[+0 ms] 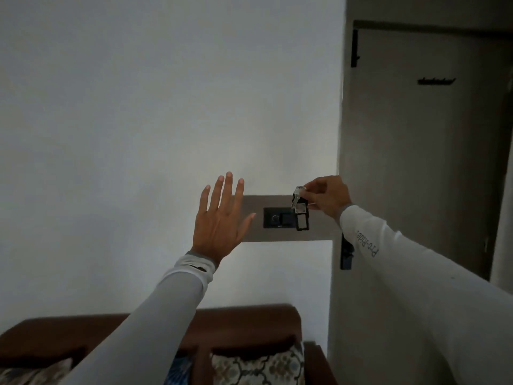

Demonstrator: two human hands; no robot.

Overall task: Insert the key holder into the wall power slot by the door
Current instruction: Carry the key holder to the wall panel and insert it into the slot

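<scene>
My right hand (pixel 327 196) pinches the top of a black key holder (pixel 301 209) with a silver key and ring hanging beside it. The holder hangs in front of the black wall power slot (pixel 302 222), at the right end of a dark switch panel (pixel 277 217) set in a grey wall plate (pixel 258 232). Whether the holder's tip is inside the slot I cannot tell. My left hand (pixel 222 218) is raised flat with fingers spread, just left of the switch panel, covering the plate's left edge.
A pale door (pixel 416 148) stands to the right with a black handle (pixel 346 254), a top hinge and a hook rack. Below is a brown wooden sofa back (pixel 244 318) with patterned cushions (pixel 258 368). The white wall fills the left.
</scene>
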